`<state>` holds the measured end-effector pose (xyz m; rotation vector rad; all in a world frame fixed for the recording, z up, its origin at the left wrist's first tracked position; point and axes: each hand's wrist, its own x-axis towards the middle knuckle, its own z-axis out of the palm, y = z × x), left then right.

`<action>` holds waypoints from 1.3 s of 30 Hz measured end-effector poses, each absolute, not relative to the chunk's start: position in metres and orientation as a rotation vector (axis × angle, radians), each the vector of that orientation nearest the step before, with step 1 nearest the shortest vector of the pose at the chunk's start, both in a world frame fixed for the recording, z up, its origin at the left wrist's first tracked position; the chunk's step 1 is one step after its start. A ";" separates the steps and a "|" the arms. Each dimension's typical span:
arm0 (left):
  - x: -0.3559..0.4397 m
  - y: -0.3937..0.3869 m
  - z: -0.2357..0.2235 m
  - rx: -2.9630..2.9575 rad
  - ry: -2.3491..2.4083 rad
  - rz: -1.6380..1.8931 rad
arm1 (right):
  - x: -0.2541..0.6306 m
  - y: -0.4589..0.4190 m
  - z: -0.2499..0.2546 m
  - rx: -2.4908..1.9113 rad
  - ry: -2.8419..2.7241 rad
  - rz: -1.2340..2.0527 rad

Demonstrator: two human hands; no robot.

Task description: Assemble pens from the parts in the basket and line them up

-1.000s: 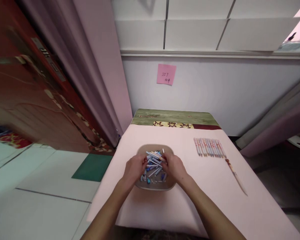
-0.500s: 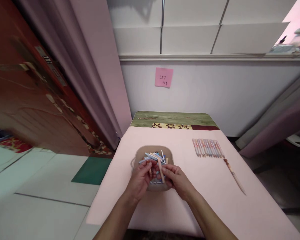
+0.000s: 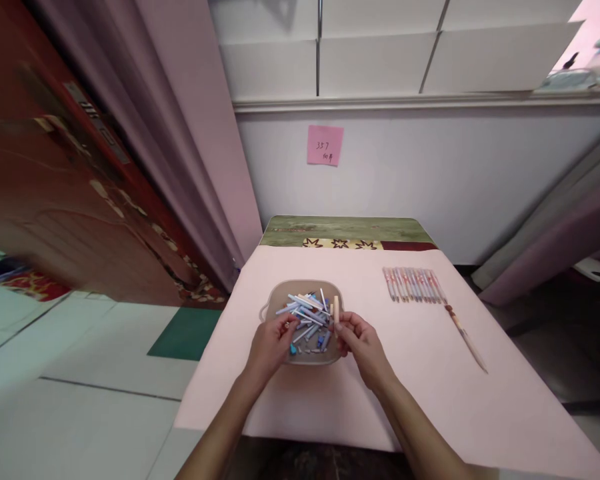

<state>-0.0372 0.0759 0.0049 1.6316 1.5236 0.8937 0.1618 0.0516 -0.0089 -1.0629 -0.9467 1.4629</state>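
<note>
A grey-beige basin (image 3: 305, 285) stands near the table's front, heaped with loose pen parts (image 3: 307, 313) in blue, white and grey. Between the fingertips of my right hand (image 3: 363, 343) a peach pen barrel (image 3: 336, 309) stands roughly upright at the basin's right rim. My left hand (image 3: 271, 345) is over the basin's left front side with thumb and fingers pinched together. Whatever small piece it pinches is too small to make out. A teal piece (image 3: 293, 349) lies in the basin just right of that hand.
Several pens (image 3: 414, 285) lie side by side in a row on the right of the pink-covered table (image 3: 380, 407). One peach pen with a brown top (image 3: 466, 339) lies slanted below them. A pink note (image 3: 325, 145) is stuck on the wall behind.
My hands have moved apart, left hand to the left and right hand to the right with the peach barrel. More of the basin's contents shows between them. The view has shifted slightly.
</note>
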 end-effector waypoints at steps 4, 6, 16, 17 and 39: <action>-0.035 0.085 0.005 1.849 1.508 0.753 | 0.156 0.056 -0.011 -1.077 -0.962 1.375; -0.032 0.088 0.002 1.695 1.451 0.849 | 0.152 0.059 -0.013 -1.075 -0.977 1.337; -0.038 0.081 0.010 0.721 1.007 1.265 | 0.149 0.058 -0.015 -1.107 -0.942 1.256; -0.040 0.081 0.014 0.671 0.966 1.283 | 0.150 0.058 -0.015 -1.108 -0.935 1.261; -0.046 0.065 0.023 0.328 0.780 1.209 | 0.133 0.058 -0.003 -1.086 -0.926 1.196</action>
